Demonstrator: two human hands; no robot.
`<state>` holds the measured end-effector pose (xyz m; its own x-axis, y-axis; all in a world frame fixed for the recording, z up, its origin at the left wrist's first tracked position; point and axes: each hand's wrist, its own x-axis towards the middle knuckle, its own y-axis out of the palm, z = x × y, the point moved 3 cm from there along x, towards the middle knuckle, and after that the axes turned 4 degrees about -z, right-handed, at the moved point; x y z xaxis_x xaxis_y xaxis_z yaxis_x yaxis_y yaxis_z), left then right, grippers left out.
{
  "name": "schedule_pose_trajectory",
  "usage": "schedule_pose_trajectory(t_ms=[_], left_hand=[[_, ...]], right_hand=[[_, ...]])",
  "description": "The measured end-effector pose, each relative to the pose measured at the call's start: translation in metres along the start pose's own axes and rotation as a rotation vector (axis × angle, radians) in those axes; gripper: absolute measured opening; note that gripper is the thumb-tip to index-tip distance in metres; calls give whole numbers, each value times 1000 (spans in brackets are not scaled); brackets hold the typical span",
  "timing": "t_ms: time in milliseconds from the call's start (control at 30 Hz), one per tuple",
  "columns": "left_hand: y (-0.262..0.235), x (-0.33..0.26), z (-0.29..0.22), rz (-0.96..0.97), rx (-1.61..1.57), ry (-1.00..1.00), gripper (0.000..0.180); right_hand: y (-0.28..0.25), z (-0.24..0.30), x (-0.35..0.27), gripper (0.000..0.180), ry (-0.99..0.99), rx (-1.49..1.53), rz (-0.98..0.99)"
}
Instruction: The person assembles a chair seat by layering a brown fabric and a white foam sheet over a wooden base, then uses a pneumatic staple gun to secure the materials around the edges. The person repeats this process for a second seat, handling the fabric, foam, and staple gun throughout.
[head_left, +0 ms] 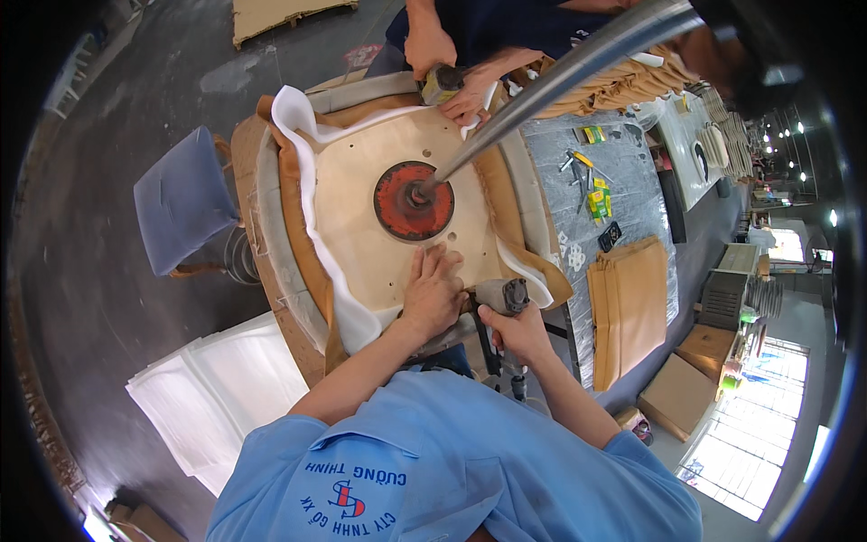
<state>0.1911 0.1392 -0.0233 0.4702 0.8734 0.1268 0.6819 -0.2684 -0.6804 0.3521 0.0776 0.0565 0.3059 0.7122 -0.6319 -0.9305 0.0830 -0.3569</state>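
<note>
A square plywood seat board (357,208) lies under a red round press plate (414,200) on a steel rod (533,95). White foam (312,226) and tan upholstery material (291,185) stand up loosely around the board's edges. My left hand (433,294) rests on the board's near part, fingers stretched toward the press plate, holding nothing I can see. My right hand (519,334) is closed round the handle of a grey air staple gun (502,295), beside the board's near right corner. The gun's nose is partly hidden.
Across the board, a co-worker's hands (432,50) hold a yellow-and-black staple gun (441,83) at the far edge. A plastic-covered table (564,135) at the right bears folded tan material (629,303) and small tools. A blue-seated chair (185,199) and white sheets (226,384) are at left.
</note>
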Motion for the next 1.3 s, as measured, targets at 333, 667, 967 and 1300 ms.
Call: schedule_pose_trajectory(t_ms=[333,667,967,1300], left_hand=[[-7,4,3,51,18,9,19],[-13,0,9,30,18,-61,19],[-6,-3,8,7,-26,-94,17],[-17,-7,11,-17,15,3,21]], right_hand=[[4,21,13,27,-69,-305,-60],[-2,24,5,28,14,-108,48],[8,28,7,27,39,-241,10],[-1,31,16,33,-43,-222,-36]])
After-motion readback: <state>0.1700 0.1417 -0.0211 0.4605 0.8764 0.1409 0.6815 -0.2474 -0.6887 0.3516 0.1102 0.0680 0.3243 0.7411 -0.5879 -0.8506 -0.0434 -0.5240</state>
